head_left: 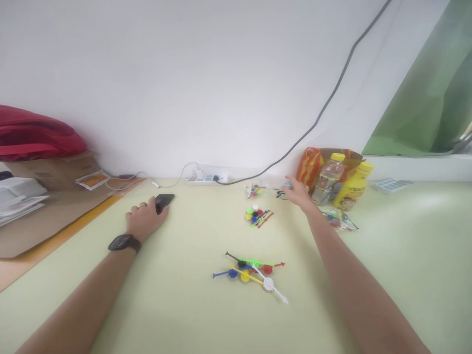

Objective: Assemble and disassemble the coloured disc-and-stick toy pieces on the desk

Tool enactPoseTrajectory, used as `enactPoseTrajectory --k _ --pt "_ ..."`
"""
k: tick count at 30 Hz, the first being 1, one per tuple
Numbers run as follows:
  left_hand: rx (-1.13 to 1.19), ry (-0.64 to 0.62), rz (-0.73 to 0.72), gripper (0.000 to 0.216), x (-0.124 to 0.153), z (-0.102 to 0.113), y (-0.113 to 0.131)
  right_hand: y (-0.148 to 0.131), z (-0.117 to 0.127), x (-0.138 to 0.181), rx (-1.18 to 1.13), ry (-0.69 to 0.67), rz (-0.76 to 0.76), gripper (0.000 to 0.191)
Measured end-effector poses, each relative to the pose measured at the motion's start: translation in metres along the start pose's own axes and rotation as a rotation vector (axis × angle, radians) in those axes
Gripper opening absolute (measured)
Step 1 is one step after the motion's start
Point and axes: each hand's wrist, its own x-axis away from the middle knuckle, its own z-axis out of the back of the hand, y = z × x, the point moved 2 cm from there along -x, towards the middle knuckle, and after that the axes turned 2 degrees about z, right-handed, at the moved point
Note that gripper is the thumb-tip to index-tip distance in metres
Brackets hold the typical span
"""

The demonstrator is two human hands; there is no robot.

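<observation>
My left hand (145, 219), with a black watch (124, 242) on its wrist, rests on the table at the left. Its thumb and fingers are around the near end of a black phone (164, 200). My right hand (298, 193) reaches to the back of the table, fingers stretched and apart, beside small dark parts (281, 194) and clear plastic. A small bluish patch shows by its fingertips, too blurred to name. Coloured arrow spinners (245, 276) with round centres lie overlapping at the front. Behind them is a small pile of coloured discs and arrows (259, 216).
A packet of coloured parts (253, 191) lies near the power strip (207, 177). A clear bottle (327, 182), a yellow bottle (353, 189) and a red-yellow bag (309, 164) stand right, near another packet (339, 220). Cardboard (62, 211) and a red bag (40, 132) are left.
</observation>
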Motion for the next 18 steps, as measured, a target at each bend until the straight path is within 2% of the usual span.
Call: enactPoseTrajectory --k 4,13,18 --pt "-0.024 0.029 -0.017 0.072 -0.0007 0.0008 0.0028 -0.0013 -0.0021 0.0015 -0.019 -0.029 -0.027 0.051" --pt "-0.014 0.058 0.041 0.065 -0.0037 0.0002 0.0063 -0.0063 -0.0022 0.0035 -0.060 -0.050 -0.088 0.052" --pt "-0.003 0.024 0.055 0.067 0.0000 0.0042 0.0064 -0.0056 -0.0047 0.0051 -0.089 -0.052 -0.097 0.049"
